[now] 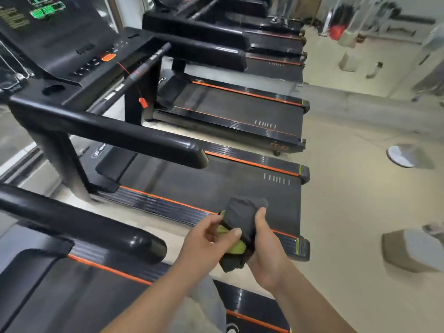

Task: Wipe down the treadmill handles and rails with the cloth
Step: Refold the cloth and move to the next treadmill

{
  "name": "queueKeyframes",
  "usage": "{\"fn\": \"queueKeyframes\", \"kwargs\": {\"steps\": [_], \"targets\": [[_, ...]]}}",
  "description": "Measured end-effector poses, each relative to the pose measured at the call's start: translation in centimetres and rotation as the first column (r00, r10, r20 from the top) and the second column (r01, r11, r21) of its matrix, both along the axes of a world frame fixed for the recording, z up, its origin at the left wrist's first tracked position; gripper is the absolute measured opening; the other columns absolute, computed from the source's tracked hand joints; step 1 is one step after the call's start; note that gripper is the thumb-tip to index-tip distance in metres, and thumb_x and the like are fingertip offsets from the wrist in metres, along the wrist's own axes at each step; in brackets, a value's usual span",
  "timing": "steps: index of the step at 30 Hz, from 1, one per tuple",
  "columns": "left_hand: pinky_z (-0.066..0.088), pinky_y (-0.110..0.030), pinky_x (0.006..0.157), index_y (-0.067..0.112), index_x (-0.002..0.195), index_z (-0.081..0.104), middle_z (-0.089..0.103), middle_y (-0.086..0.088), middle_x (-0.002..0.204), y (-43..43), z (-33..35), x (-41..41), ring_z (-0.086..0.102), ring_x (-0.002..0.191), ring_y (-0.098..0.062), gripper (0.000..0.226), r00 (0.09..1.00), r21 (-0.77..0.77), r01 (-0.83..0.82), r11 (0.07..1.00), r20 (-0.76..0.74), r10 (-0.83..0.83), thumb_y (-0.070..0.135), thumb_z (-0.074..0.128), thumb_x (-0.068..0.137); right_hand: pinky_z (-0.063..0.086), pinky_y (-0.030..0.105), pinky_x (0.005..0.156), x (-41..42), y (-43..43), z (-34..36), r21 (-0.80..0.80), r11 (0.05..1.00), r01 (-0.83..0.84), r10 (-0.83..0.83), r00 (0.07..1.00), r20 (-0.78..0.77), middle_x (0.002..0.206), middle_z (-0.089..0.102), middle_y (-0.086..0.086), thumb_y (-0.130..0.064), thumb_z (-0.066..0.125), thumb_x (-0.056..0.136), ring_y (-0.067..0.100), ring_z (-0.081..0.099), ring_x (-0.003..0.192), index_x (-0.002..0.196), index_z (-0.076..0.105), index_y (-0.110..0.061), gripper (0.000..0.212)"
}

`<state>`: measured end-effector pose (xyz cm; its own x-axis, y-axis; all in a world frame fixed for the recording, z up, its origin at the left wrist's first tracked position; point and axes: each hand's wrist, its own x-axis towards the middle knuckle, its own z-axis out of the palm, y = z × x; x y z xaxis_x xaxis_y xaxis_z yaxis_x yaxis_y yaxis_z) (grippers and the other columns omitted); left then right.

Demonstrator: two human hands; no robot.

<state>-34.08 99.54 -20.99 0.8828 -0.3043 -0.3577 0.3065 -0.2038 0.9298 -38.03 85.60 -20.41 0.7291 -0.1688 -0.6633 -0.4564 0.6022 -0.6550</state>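
My left hand [206, 236] and my right hand [266, 258] are out in front of me, and both hold the cloth [242, 219]. The cloth is all bunched up and has 2 colours, dark grey and bright green. My left hand pinches the green part with thumb and fingers, so that grip is tight on the cloth. My right hand is curled round the dark part from the other side, thumb up, so that grip holds the cloth too.

The cloth is up in the air, above the orange-lined side strip of a treadmill [216, 179], and it touches no handle. The near handle [84, 222] is a fat, shiny black bar to the left of my hands. The next handle [120, 133] is farther off, up and to the left. More treadmills stand in a row behind it.

At the top left 1 screen [45, 10] glows green. Below it is an orange button [108, 57], and a little red clip [143, 102] hangs on a string. The floor [348, 200] is pale.
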Motion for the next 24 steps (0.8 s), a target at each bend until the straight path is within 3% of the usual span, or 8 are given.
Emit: {"fn": "queueKeyframes", "kwargs": {"steps": [4,8,12,14,16,18,21,24], "targets": [[0.06,-0.039,0.084,0.022,0.094,0.078,0.079,-0.003,0.094,-1.8,1.2,3.8,0.075,0.093,-0.023,0.023,0.994,-0.055,-0.002,0.998,-0.108,-0.004,0.04,0.085,0.083,0.047,0.049,0.109,3.3,-1.3,0.5,0.026,1.0,-0.015,0.014,0.998,0.063,0.124,0.073,0.009,-0.059,0.041,0.103,0.025,0.069,0.118,0.13,0.069,-0.015,0.059],[0.058,-0.044,0.087,0.025,0.09,0.075,0.075,-0.001,0.095,-3.3,1.7,9.4,0.071,0.095,-0.023,0.021,0.998,0.01,-0.026,1.0,-0.05,0.027,0.033,0.074,0.071,0.051,0.044,0.104,8.2,-3.0,1.3,-0.024,0.995,-0.102,0.104,0.988,0.118,0.125,0.073,0.002,-0.043,0.038,0.109,0.018,0.07,0.116,0.134,0.064,-0.027,0.04],[0.049,-0.024,0.087,0.027,0.084,0.073,0.064,0.013,0.101,-3.8,3.3,15.4,0.058,0.107,-0.008,0.016,0.938,0.212,0.095,0.973,0.309,-0.159,0.023,0.067,0.07,0.056,0.049,0.097,13.4,-5.2,1.6,-0.103,0.967,-0.234,0.243,0.965,0.094,0.129,0.071,0.005,-0.034,0.036,0.109,0.02,0.07,0.11,0.129,0.064,-0.039,0.035],[0.05,-0.031,0.075,0.018,0.077,0.065,0.061,0.008,0.082,-4.2,4.4,17.8,0.057,0.089,-0.009,0.005,0.894,0.26,0.143,0.955,0.381,-0.237,0.014,0.065,0.073,0.053,0.053,0.102,15.7,-6.0,2.7,-0.137,0.946,-0.295,0.308,0.948,0.08,0.131,0.069,0.009,-0.034,0.039,0.107,0.026,0.067,0.117,0.131,0.063,-0.038,0.034],[0.044,-0.038,0.06,0.012,0.072,0.051,0.05,-0.007,0.068,-4.6,5.7,19.9,0.048,0.065,-0.013,0.015,0.918,0.209,0.153,0.966,0.332,-0.217,0.006,0.063,0.079,0.049,0.053,0.107,18.2,-7.0,3.5,-0.19,0.927,-0.322,0.337,0.94,0.055,0.134,0.067,0.009,-0.036,0.049,0.101,0.029,0.061,0.127,0.131,0.063,-0.033,0.034],[0.043,-0.035,0.06,0.01,0.078,0.053,0.052,-0.017,0.071,-5.0,6.6,22.2,0.048,0.064,-0.015,0.015,0.951,0.128,0.166,0.978,0.242,-0.193,0.006,0.065,0.087,0.041,0.057,0.113,20.2,-8.3,4.0,-0.275,0.892,-0.359,0.402,0.908,0.116,0.139,0.064,0.002,-0.036,0.058,0.091,0.025,0.056,0.133,0.133,0.062,-0.038,0.042],[0.056,-0.032,0.072,0.017,0.09,0.066,0.07,-0.006,0.082,-5.3,7.4,24.4,0.067,0.078,-0.015,0.012,0.991,-0.036,0.097,0.995,0.094,-0.093,0.006,0.066,0.095,0.038,0.053,0.115,23.0,-10.4,4.4,-0.34,0.867,-0.365,0.446,0.873,0.2,0.142,0.062,-0.001,-0.03,0.067,0.092,0.023,0.054,0.136,0.137,0.06,-0.036,0.046],[0.061,-0.037,0.088,0.023,0.105,0.07,0.077,-0.005,0.103,-6.3,7.2,26.2,0.073,0.1,-0.019,0.013,0.999,-0.15,-0.03,0.988,-0.02,0.027,0.012,0.065,0.1,0.052,0.039,0.102,26.3,-11.8,5.4,-0.371,0.897,-0.242,0.351,0.899,0.263,0.127,0.07,0.001,-0.022,0.077,0.091,0.021,0.064,0.124,0.118,0.071,-0.029,0.028]]}}
